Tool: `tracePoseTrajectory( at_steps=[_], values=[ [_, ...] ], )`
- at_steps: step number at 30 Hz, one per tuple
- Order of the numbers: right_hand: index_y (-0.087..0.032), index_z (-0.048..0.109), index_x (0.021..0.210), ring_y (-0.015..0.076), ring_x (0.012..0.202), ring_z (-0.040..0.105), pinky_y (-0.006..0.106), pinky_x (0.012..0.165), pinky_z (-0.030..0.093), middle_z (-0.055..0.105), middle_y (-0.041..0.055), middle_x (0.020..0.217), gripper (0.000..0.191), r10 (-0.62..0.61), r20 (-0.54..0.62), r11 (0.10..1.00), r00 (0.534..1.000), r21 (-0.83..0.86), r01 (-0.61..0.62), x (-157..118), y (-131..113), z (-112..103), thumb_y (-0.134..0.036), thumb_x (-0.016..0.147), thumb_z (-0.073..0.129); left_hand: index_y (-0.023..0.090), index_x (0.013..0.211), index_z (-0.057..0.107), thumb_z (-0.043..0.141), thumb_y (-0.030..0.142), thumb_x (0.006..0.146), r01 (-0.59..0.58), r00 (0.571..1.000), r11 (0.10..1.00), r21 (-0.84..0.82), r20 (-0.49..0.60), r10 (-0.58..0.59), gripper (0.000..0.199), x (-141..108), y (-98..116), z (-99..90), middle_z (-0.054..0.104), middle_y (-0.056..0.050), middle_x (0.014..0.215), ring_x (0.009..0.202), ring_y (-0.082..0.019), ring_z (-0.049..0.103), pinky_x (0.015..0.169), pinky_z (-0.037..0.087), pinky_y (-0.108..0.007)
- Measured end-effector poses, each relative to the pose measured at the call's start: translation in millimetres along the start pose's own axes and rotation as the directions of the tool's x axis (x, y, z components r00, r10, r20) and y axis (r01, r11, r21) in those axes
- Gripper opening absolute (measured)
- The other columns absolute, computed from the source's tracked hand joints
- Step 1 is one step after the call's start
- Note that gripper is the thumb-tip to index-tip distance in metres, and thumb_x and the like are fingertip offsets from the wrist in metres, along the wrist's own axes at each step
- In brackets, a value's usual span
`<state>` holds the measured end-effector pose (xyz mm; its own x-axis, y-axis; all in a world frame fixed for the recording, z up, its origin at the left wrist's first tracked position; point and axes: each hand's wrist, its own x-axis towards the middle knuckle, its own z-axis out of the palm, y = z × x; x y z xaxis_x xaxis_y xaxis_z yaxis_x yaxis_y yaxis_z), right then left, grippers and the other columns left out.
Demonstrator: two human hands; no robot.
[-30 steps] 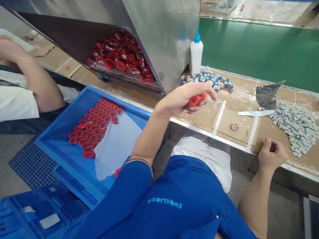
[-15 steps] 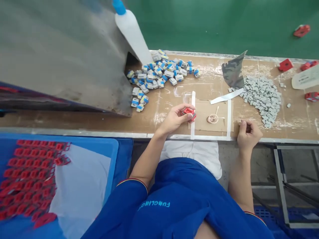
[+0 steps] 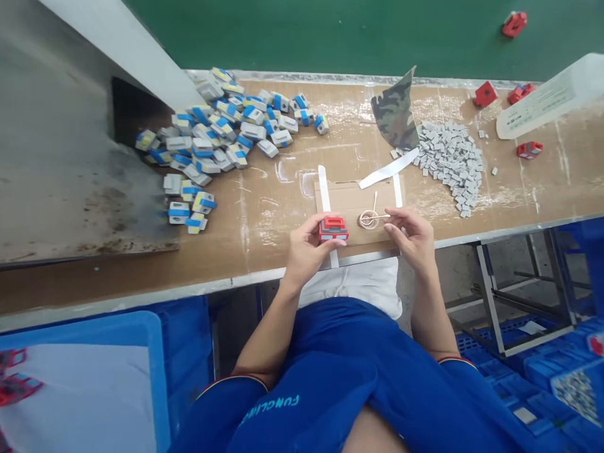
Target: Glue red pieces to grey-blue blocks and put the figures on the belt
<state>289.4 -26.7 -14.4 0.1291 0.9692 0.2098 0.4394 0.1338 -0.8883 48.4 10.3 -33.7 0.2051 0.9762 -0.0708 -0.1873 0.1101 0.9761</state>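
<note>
While left hand (image 3: pixel 306 246) grips red plastic block (image 3: pixel 333 228), right hand (image 3: pixel 411 238), fingers (image 3: pixel 395 216) open, beside coil (image 3: pixel 369 219) on cardboard (image 3: pixel 342 200).

Plastic parts (image 3: pixel 212 141) left of cardboard (image 3: pixel 353 201), small blocks (image 3: pixel 448 163) right, on the workbench (image 3: pixel 264 245)

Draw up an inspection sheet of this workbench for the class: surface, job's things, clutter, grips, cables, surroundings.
Surface: tan bench top, a cardboard sheet on it, white tape strips.
Job's things: red component, blue-and-white blocks, grey blocks.
Clutter: camouflage scrap, white bottle, loose red parts.
Grips: left hand holds the red component; right hand open beside a small tan ring.
Cables: nothing seen.
Surroundings: green panel, steel hopper, blue crates.
</note>
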Motion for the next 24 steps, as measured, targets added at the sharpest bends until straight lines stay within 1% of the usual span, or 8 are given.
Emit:
tracePoseTrajectory(
  at_steps=[4,6,8,11,14,18,22,24],
  values=[
    [-0.025,0.083,0.106,0.0156,0.072,0.063,0.031,0.067,0.054,0.077,0.0038,0.091,0.023,-0.050,-0.025,0.996,0.998,-0.069,0.048,6.5,-2.7,2.3,-0.045,0.100,0.073,0.022,0.095,0.081,0.097,0.064,0.068,-0.085,0.996,0.988,0.132,0.028,0.082,0.053,-2.0,1.8,-2.9,0.076,-0.004,0.085,0.076,-0.019,0.069,0.074,0.061,-0.033],
    [-0.026,0.084,0.105,0.0156,0.071,0.062,0.031,0.066,0.053,0.076,0.0033,0.089,0.021,-0.073,-0.022,0.992,0.997,-0.106,0.070,9.5,-4.0,3.5,-0.043,0.101,0.073,0.023,0.091,0.081,0.094,0.071,0.068,-0.158,0.987,0.970,0.186,0.029,0.155,0.055,-2.1,1.6,-5.5,0.075,-0.005,0.088,0.084,-0.022,0.069,0.081,0.061,-0.036],
    [-0.027,0.085,0.106,0.0156,0.071,0.063,0.031,0.065,0.053,0.075,0.0029,0.088,0.019,-0.096,-0.001,0.988,0.995,-0.124,0.095,12.0,-6.2,4.9,-0.042,0.102,0.073,0.023,0.097,0.081,0.089,0.073,0.074,-0.151,0.988,0.976,0.153,0.045,0.146,0.056,-2.8,0.2,-6.9,0.077,-0.008,0.097,0.092,-0.024,0.072,0.085,0.063,-0.037],
    [-0.027,0.084,0.109,0.0155,0.075,0.067,0.030,0.068,0.055,0.079,0.0035,0.093,0.016,-0.131,0.057,0.985,0.990,-0.109,0.137,14.8,-11.4,6.6,-0.035,0.104,0.072,0.021,0.119,0.076,0.087,0.061,0.085,-0.006,0.997,0.999,0.042,0.080,0.003,0.054,-5.5,-3.2,-5.4,0.082,-0.012,0.115,0.091,-0.024,0.080,0.084,0.067,-0.036],
    [-0.029,0.083,0.110,0.0164,0.082,0.072,0.030,0.073,0.058,0.081,0.0036,0.099,0.015,-0.166,0.095,0.981,0.981,-0.082,0.174,16.7,-15.6,8.2,-0.028,0.105,0.069,0.021,0.132,0.072,0.092,0.048,0.084,0.066,0.997,0.998,0.017,0.044,-0.067,0.059,-7.7,-6.6,-2.1,0.083,-0.014,0.124,0.093,-0.024,0.084,0.089,0.068,-0.037],
    [-0.028,0.082,0.105,0.0176,0.085,0.072,0.032,0.076,0.060,0.080,0.0039,0.098,0.014,-0.194,0.059,0.974,0.979,-0.104,0.200,18.7,-14.8,12.3,-0.030,0.105,0.068,0.023,0.139,0.064,0.093,0.044,0.083,0.064,0.998,0.998,0.014,0.020,-0.064,0.066,-8.7,-8.0,-1.8,0.084,-0.012,0.119,0.098,-0.024,0.085,0.085,0.069,-0.034],
    [-0.028,0.081,0.104,0.0181,0.085,0.071,0.033,0.076,0.060,0.078,0.0043,0.097,0.016,-0.249,0.015,0.957,0.968,-0.152,0.249,21.4,-10.5,16.9,-0.032,0.107,0.066,0.021,0.126,0.070,0.087,0.046,0.090,0.027,0.999,0.999,0.043,0.022,-0.028,0.047,-9.1,-6.3,-4.2,0.082,-0.012,0.122,0.090,-0.019,0.082,0.073,0.067,-0.027],
    [-0.028,0.081,0.105,0.0182,0.087,0.073,0.032,0.077,0.060,0.079,0.0036,0.097,0.014,-0.306,-0.008,0.939,0.952,-0.166,0.300,23.4,-8.7,18.3,-0.030,0.106,0.067,0.021,0.127,0.072,0.085,0.046,0.091,0.000,1.000,0.998,0.055,0.013,0.000,0.045,-9.5,-6.7,-4.5,0.080,-0.012,0.126,0.084,-0.016,0.080,0.069,0.065,-0.024]
  ],
)
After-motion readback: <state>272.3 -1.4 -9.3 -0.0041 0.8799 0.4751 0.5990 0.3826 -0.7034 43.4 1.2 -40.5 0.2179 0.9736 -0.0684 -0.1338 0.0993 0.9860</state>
